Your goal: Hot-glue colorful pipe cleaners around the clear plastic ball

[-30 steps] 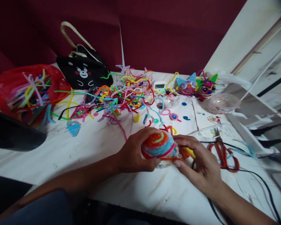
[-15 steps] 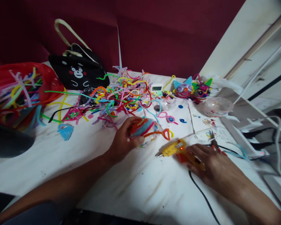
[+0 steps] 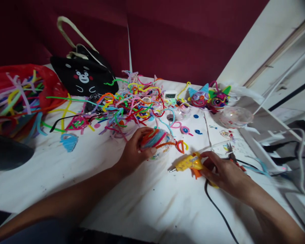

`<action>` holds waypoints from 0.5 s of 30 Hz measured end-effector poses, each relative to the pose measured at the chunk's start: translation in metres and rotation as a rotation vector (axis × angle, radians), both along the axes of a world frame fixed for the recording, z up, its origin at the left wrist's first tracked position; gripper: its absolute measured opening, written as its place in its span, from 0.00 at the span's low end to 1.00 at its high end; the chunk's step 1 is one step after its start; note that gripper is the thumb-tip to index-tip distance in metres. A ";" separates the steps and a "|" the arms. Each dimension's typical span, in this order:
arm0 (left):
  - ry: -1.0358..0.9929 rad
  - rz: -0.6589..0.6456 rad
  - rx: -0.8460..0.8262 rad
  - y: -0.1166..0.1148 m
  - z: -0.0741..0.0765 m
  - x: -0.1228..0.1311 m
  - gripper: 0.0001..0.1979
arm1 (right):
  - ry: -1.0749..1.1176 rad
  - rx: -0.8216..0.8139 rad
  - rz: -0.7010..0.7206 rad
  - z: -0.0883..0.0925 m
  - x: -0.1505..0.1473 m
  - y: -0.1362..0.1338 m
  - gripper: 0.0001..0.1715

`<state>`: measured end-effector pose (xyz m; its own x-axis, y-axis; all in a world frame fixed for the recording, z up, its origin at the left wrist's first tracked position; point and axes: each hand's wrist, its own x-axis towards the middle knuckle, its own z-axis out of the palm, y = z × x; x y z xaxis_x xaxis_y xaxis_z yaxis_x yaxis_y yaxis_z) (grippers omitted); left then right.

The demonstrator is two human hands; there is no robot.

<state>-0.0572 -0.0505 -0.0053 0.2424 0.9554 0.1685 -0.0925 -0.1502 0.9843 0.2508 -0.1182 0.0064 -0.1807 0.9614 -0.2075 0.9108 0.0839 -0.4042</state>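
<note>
Our left hand (image 3: 133,152) grips a round ball (image 3: 156,140) wound in fuzzy pipe cleaners, resting on the white bench (image 3: 142,203). Just right of it, our right hand (image 3: 223,173) closes around a yellow glue gun (image 3: 186,163). Beyond the left hand sprawls a tangled pile of pipe cleaners (image 3: 132,101). Far to its left, a red bag (image 3: 51,88) holds more.

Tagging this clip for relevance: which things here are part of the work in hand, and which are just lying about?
In hand: left hand holds the pipe-cleaner ball; right hand grips the glue gun.
Lying about: pipe-cleaner pile, black bear bag, red bag, two cat figures, clear dome, timer.
</note>
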 end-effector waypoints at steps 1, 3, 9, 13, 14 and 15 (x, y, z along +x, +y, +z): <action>0.000 -0.002 0.000 0.000 -0.001 0.000 0.29 | 0.032 0.000 0.004 -0.001 0.001 -0.001 0.18; 0.001 0.003 0.002 0.000 -0.002 -0.001 0.29 | 0.088 0.021 0.008 -0.003 0.003 -0.003 0.16; 0.007 0.031 0.025 0.001 0.000 0.000 0.28 | 0.391 0.098 -0.055 -0.002 0.013 -0.009 0.15; -0.002 0.048 0.038 0.003 0.000 0.000 0.27 | 0.669 0.091 -0.226 0.007 0.008 -0.009 0.22; -0.003 0.052 0.037 0.003 0.000 0.000 0.26 | 0.743 0.095 -0.272 0.010 0.005 -0.009 0.24; -0.004 0.056 0.036 0.004 0.001 0.000 0.26 | 0.812 0.105 -0.320 0.013 0.003 -0.008 0.25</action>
<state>-0.0569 -0.0469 -0.0048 0.1882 0.9607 0.2039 -0.0873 -0.1905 0.9778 0.2536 -0.1264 0.0191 0.0477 0.9981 -0.0398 0.3312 -0.0534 -0.9421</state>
